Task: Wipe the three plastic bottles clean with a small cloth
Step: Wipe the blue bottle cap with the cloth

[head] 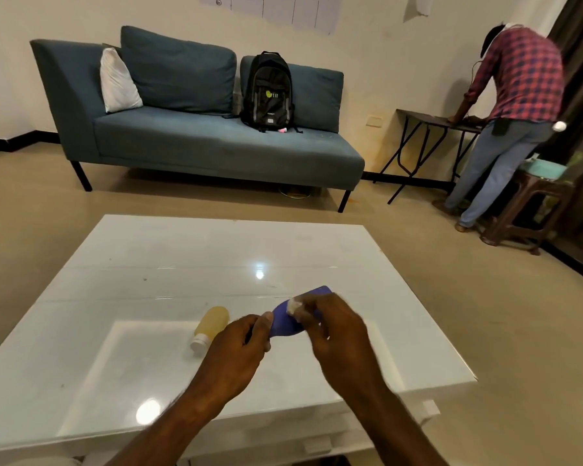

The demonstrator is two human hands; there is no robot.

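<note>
A: What is seen on the left?

B: A white table [148,257] is seen below the camera, and a yellow bottle [212,326] is laid on its side on it, white cap toward the viewer. Nothing is touching it. Behind, a blue sofa [189,142] is set against the wall, with a white cushion [118,83] at its left end and a black backpack [269,92] stood on the seat.

A: And in the middle?

B: A blue bottle [285,322] is held above the table, just right of the yellow one, tilted with its far end raised. Its near end is gripped by the left hand [238,351], whose fingers are closed around it, thumb on top.

A: How is the right hand placed?

B: The right hand [334,331] is curled over the bottle's upper side. A small white cloth [294,306] is pinched in its fingers and pressed against the blue plastic. The image is blurred here, so finer detail cannot be told.

A: Is a third bottle seen?

B: Only two can be made out.

A: And on the far right?

B: A person in a checked shirt [519,75] is bent over a dark folding table [428,117], back turned, beside a brown stool [532,210].
</note>
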